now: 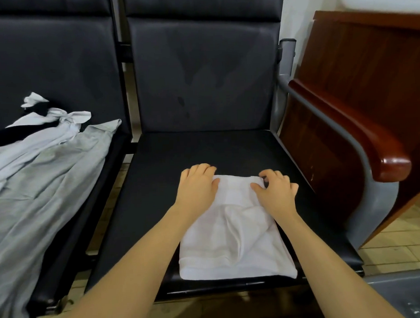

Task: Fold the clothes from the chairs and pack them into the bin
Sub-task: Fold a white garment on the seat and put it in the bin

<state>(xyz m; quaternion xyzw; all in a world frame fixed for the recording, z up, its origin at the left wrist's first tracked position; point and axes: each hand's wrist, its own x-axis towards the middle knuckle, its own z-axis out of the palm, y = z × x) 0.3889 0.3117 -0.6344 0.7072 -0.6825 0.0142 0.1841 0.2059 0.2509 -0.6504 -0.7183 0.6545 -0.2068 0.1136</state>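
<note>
Both hands, left (197,185) and right (275,192), pinch the white garment's (233,241) far edge; the loose central ridge could crease in when folded.

A white garment (233,231) lies folded flat under both grips; grey and white clothes (38,176) lie crumpled far left.

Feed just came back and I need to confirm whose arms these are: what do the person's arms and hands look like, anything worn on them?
Both forearms are bare up to the bottom edge of the picture: no sleeves show. The left hand and right hand wear no gloves, and no rings, watch or wristband can be seen. The fingers are bare too, with no markings visible.
</note>
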